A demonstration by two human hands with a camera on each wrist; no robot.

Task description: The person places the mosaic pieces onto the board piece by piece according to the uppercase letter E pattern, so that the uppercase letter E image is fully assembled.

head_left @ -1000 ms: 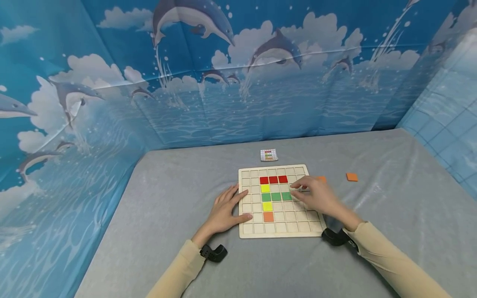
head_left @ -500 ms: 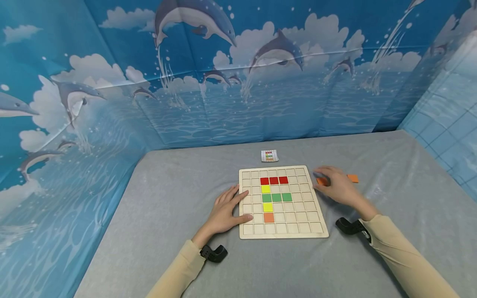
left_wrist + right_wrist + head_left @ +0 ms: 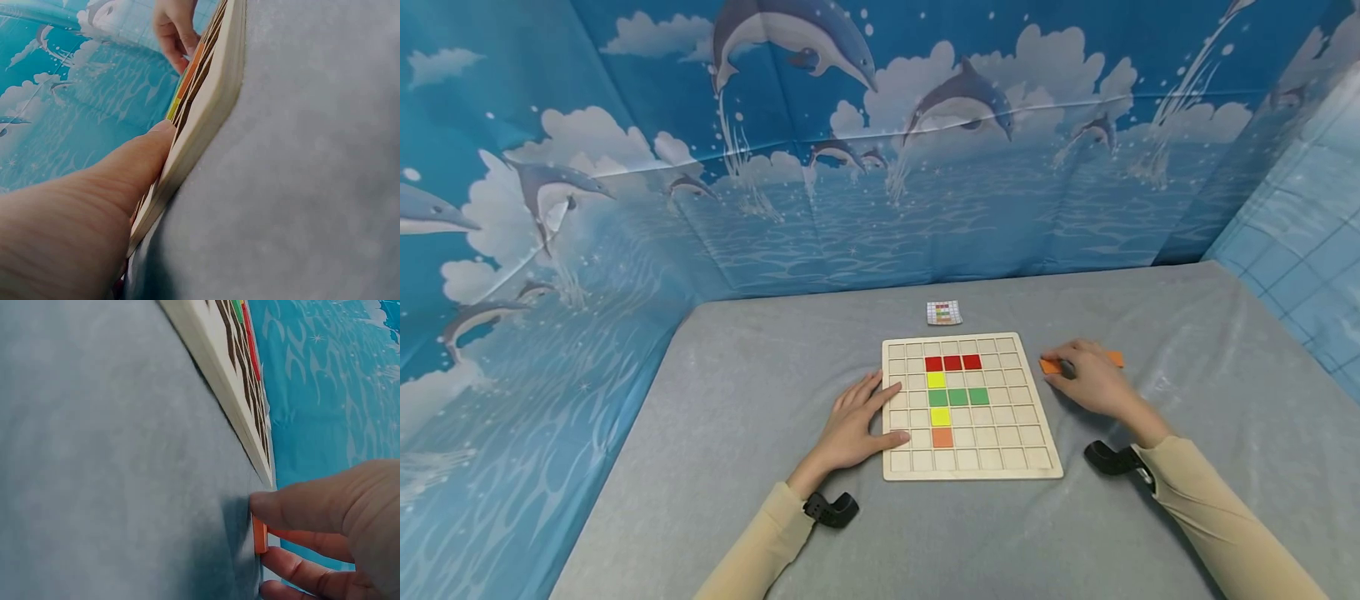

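A square wooden grid board [image 3: 1007,437] lies on the grey table. Set in its cells are a row of red tiles [image 3: 952,363], a row of green tiles [image 3: 958,397], two yellow tiles [image 3: 939,417] and an orange tile [image 3: 942,437]. My left hand [image 3: 848,427] rests on the board's left edge, fingers spread, with the thumb over the rim in the left wrist view. Right of the board, my right hand [image 3: 1093,382] pinches a loose orange tile [image 3: 260,536] by its edges, thumb on one side and fingertips on the other, low at the tabletop.
Another orange tile [image 3: 1117,358] shows partly behind the right hand. A small printed card [image 3: 943,312] with a coloured grid pattern lies beyond the board's far edge. A blue dolphin-print curtain [image 3: 850,208] stands along the table's back and sides.
My right hand has moved right, from over the green row to the loose orange tile, and its fingers have closed on it. The left hand has stayed on the board.
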